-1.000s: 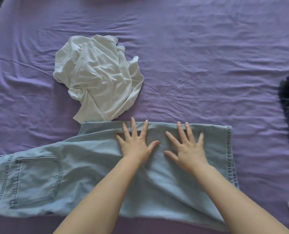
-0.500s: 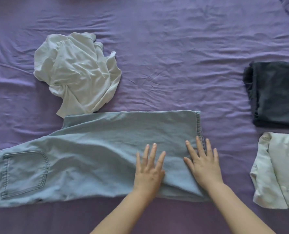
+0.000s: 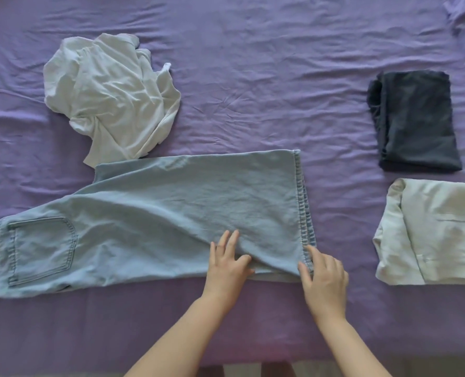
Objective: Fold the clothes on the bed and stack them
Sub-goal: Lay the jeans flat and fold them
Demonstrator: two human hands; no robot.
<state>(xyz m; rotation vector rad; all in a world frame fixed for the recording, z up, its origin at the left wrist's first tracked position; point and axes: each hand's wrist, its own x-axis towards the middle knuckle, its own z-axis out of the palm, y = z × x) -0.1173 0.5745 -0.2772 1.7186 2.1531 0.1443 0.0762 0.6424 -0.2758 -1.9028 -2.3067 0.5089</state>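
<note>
Jeans (image 3: 155, 213): light denim, lying flat on the bed (image 3: 253, 77).
Your left hand (image 3: 227, 268): fingers spread, pressing the leg.
Your right hand (image 3: 325, 278): pinching the hem corner.
Writing: none legible.

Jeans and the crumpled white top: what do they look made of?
Jeans: light-washed denim, matte, going by the stitched hem, patch pocket and stiff, shallow creases. White top: probably thin cotton jersey, matte; it collapses into many soft, fine wrinkles. The exact fibre can't be told from here.
</note>
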